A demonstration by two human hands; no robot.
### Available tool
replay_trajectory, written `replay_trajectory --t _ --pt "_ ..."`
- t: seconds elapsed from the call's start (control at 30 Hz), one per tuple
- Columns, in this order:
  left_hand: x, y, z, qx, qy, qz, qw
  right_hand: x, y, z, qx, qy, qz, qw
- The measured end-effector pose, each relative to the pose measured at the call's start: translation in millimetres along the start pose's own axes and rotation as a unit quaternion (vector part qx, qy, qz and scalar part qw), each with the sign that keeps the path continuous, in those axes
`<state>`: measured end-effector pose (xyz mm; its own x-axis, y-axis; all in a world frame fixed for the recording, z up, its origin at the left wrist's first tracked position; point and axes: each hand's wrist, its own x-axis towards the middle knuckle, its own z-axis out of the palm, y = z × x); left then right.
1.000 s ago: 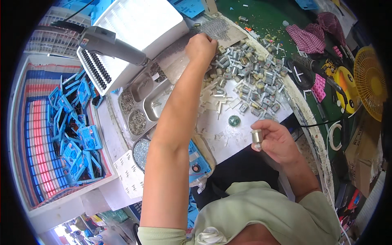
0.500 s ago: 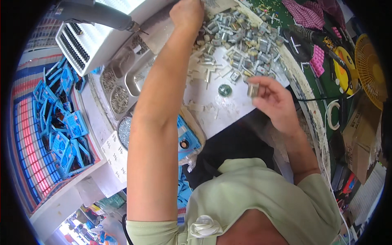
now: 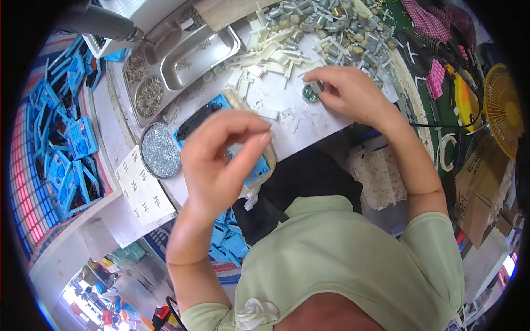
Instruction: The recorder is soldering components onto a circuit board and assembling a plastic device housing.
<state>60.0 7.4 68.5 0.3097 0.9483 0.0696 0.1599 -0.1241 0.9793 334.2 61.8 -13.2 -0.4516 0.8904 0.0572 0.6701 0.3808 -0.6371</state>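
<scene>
My right hand (image 3: 353,95) pinches a small metal motor (image 3: 316,86) between thumb and fingers, just over a small round dark-green dish (image 3: 308,95). My left hand (image 3: 221,157) is curled, thumb and fingertips drawn together; whatever it pinches, if anything, is too small to make out. Below that hand lies a blue plastic casing (image 3: 221,101) with a dark inside, resting on a pale pad (image 3: 236,100) and partly covered by the hand. White plastic parts (image 3: 276,52) are strewn beyond, and a heap of small motors (image 3: 353,33) spreads at the far right.
Screws fill cups of a steel tray (image 3: 196,69) at the left, near a round dish of tiny metal pieces (image 3: 160,150). A power screwdriver (image 3: 99,23) hangs at the upper left. Blue casings (image 3: 74,138) crowd a basket. A yellow fan (image 3: 503,107) stands at the right.
My left hand has come back from the far edge to above the blue casing. My right hand has moved left with the motor, over the green dish. The view has shifted slightly.
</scene>
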Motion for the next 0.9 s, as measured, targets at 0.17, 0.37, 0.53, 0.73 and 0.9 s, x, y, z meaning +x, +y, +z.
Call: replay_trajectory --t 0.17,0.37,0.53,0.73,0.9 --pt "-63.3 -33.1 8.9 -0.108 0.088 -0.045 0.989 8.3 -8.6 -6.3 0.03 -0.033 -0.003 0.999" --pt "-85.1 -42.3 24.1 -0.105 0.166 -0.099 0.975 -17.3 -85.1 19.6 0.495 -0.084 0.1 0.859" --pt "-94.3 -48.5 20.1 -0.074 0.188 -0.101 0.974 -15.3 -109.9 53.5 0.603 -0.179 0.137 0.765" --pt "-99.1 -52.7 17.1 -0.075 0.182 -0.087 0.977 -7.6 -115.5 59.9 0.562 -0.198 0.13 0.793" --pt "-98.8 -53.1 17.8 -0.111 0.198 -0.064 0.972 -13.9 -112.3 68.2 0.459 -0.126 0.044 0.878"
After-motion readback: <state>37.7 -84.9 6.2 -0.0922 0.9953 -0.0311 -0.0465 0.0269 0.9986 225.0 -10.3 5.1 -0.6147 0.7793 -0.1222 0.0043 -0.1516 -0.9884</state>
